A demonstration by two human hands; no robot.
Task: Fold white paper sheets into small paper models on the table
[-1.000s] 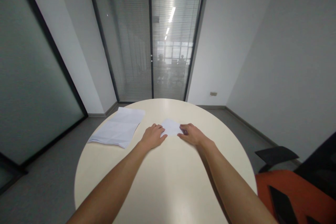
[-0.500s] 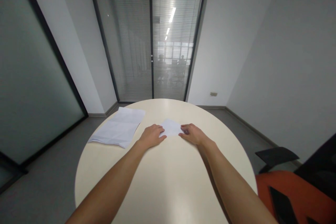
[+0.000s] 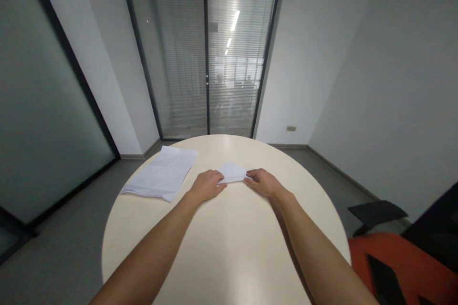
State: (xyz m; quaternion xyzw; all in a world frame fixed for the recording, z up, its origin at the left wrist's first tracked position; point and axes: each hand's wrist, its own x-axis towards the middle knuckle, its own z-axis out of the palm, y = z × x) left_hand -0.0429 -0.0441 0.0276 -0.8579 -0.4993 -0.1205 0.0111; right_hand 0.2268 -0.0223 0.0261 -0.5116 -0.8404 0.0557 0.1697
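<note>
The fingers (image 3: 217,175) of the left hand (image 3: 207,185) curl over the left end of a small piece of folded paper (image 3: 232,170), with the thumb a little apart from them along the paper's near side. The fingers of the right hand (image 3: 264,182) curl at the paper's right end, the thumb tucked below them by the near corner. Both hands touch the paper, but whether either thumb and fingers are clamped on it cannot be told at this size.

The paper is white and lies between the two hands, nearer the far edge of the round, cream bench (image 3: 225,238) than the near one. Its far side comes up to a blunt point; its near side runs nearly straight from hand to hand. Both forearms reach in over the bench from its near edge.

A few larger white sheets (image 3: 161,174) with crease lines lie by the far left edge of the bench, well apart from the folded paper and slanting along the rim. Just beside the right edge stands a chair (image 3: 393,257) with an orange seat and black armrests. Past the far edge are glass doors (image 3: 171,76) with blinds.
</note>
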